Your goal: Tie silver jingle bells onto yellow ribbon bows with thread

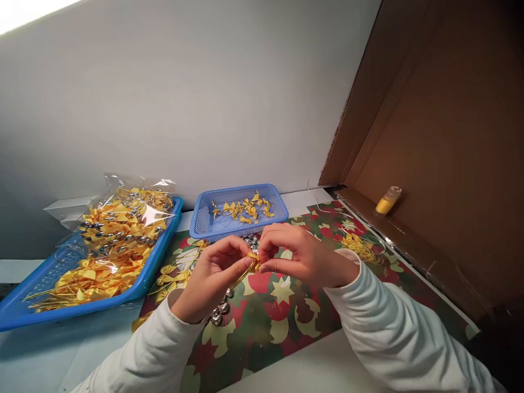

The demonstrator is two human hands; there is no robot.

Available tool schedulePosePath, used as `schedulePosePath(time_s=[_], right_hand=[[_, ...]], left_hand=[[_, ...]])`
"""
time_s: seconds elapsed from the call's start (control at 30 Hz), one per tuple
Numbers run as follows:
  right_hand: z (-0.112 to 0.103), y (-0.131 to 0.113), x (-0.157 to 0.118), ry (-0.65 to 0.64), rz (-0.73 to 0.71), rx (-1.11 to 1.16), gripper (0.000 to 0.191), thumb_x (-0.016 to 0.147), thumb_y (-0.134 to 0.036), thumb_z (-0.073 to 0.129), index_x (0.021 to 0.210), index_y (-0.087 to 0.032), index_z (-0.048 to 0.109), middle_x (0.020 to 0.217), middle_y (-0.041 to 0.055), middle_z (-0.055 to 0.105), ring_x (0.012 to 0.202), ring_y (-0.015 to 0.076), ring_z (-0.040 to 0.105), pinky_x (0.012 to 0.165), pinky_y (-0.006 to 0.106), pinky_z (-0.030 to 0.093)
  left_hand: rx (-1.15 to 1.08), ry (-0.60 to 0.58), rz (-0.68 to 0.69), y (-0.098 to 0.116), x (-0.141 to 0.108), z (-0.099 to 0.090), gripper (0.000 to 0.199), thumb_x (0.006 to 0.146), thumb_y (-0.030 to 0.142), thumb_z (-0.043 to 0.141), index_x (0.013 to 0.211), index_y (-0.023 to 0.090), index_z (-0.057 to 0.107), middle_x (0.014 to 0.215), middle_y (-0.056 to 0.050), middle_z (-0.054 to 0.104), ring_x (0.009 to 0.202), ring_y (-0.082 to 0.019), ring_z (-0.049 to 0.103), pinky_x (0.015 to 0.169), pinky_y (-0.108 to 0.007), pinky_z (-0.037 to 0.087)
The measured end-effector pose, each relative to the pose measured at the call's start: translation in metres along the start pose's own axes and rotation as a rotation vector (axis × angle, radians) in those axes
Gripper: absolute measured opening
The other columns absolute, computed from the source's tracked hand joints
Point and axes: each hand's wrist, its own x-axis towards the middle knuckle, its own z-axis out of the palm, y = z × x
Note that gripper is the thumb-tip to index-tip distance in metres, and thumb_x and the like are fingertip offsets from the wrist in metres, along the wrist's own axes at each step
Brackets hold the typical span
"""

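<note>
In the head view, my left hand (219,275) pinches a small yellow ribbon bow (254,257) between thumb and fingers. A thin gold stem or tie runs down from the bow beneath the thumb. My right hand (292,254) is closed at the bow's right side, thumb and fingertips pressed together there. Whatever lies between the right fingertips is too small to make out. Under and beside my left hand, silver bells (221,312) lie on the patterned mat (282,322). More yellow bows (167,278) are spread left of that hand.
A small blue basket (197,218) with several bows stands behind my hands. At left, a larger blue tray (164,240) holds loose bows and a clear bag (126,218) of bows with bells. Yellow ties (358,245) lie right; a yellow-filled bottle (387,202) stands by the cardboard wall (442,164).
</note>
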Motion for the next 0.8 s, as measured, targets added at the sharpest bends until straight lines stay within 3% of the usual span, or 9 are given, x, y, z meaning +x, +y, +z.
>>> schedulePosePath(time_s=[0.33,0.63,0.8], right_hand=[[0.021,-0.001,-0.002,0.241,0.088,-0.164,0.021,0.075,-0.022,0.075,0.080,-0.019,0.055,0.079,-0.0016,0.060,0.075,0.0138,0.054,0.076,0.031,0.037],[0.026,-0.002,-0.001,0.295,0.041,-0.131,0.014,0.080,-0.020,0.069,0.073,-0.018,0.057,0.073,-0.0013,0.061,0.073,0.0135,0.055,0.076,0.033,0.036],[0.024,-0.005,0.000,0.391,0.044,-0.060,0.007,0.076,-0.017,0.064,0.073,-0.019,0.058,0.070,-0.0018,0.057,0.069,0.0132,0.053,0.073,0.032,0.038]], left_hand=[[0.115,0.202,0.124,0.002,-0.006,0.007,0.021,0.074,0.035,0.077,0.076,0.018,0.064,0.069,0.000,0.063,0.058,-0.011,0.055,0.051,-0.018,0.045],[0.150,0.228,0.167,0.002,-0.006,0.008,0.017,0.076,0.030,0.076,0.076,0.019,0.064,0.072,0.000,0.063,0.065,-0.013,0.059,0.060,-0.020,0.049],[0.141,0.229,0.205,0.002,-0.007,0.009,0.010,0.079,0.025,0.073,0.078,0.021,0.065,0.072,0.003,0.063,0.066,-0.010,0.059,0.062,-0.016,0.049]])
